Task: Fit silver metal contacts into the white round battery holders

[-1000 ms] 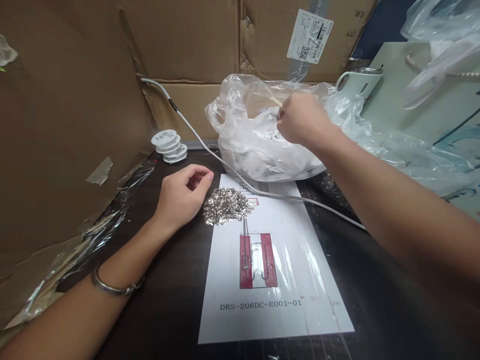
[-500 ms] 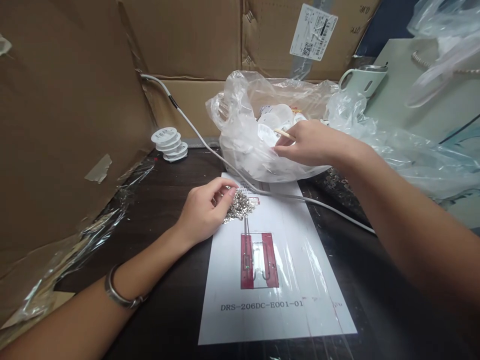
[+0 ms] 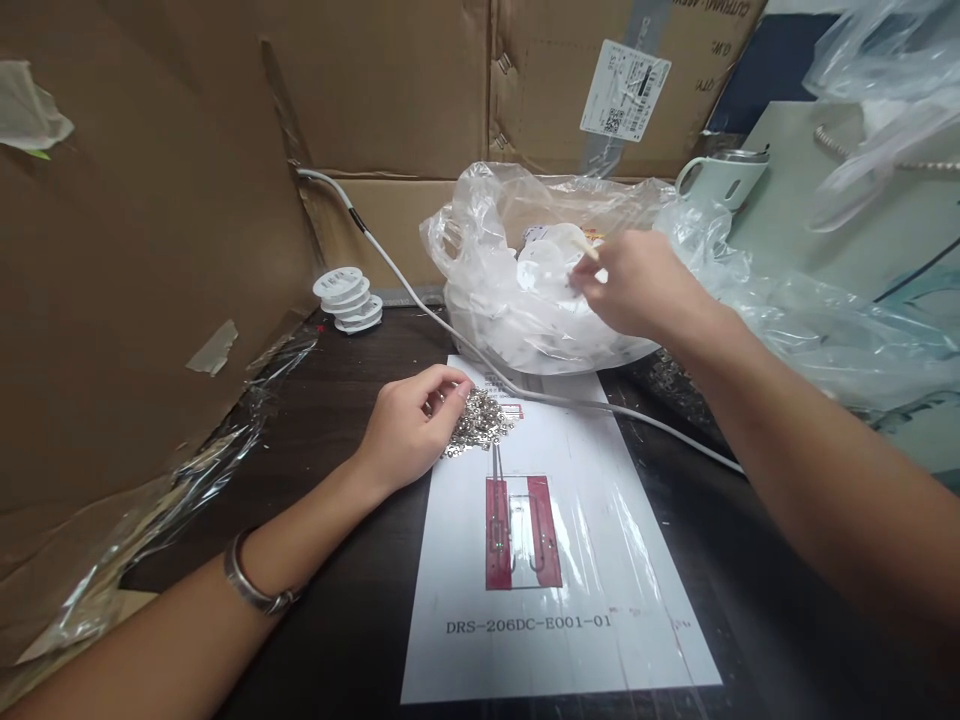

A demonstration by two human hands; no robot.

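Observation:
My left hand (image 3: 411,428) rests on the dark table with its fingers curled into a pile of small silvery metal parts (image 3: 480,422) at the top of a white printed sheet (image 3: 570,600). My right hand (image 3: 637,285) reaches into a clear plastic bag (image 3: 487,290) of white plastic pieces, pinching a thin wooden stick (image 3: 583,246). A red fixture drawing (image 3: 523,532) sits in the middle of the sheet, marked DRS-206DC-E001-01.
A stack of white discs (image 3: 349,298) stands at the back left. A grey cable (image 3: 420,300) runs from the cardboard wall across the sheet's top. Cardboard walls (image 3: 135,250) close the left and back. More clear plastic (image 3: 825,320) and a pale mug (image 3: 720,175) lie at right.
My left hand slid right from beside the metal pile onto it and curled its fingers in. My right hand dropped to the bag's front, then rose back into the bag's opening with the stick.

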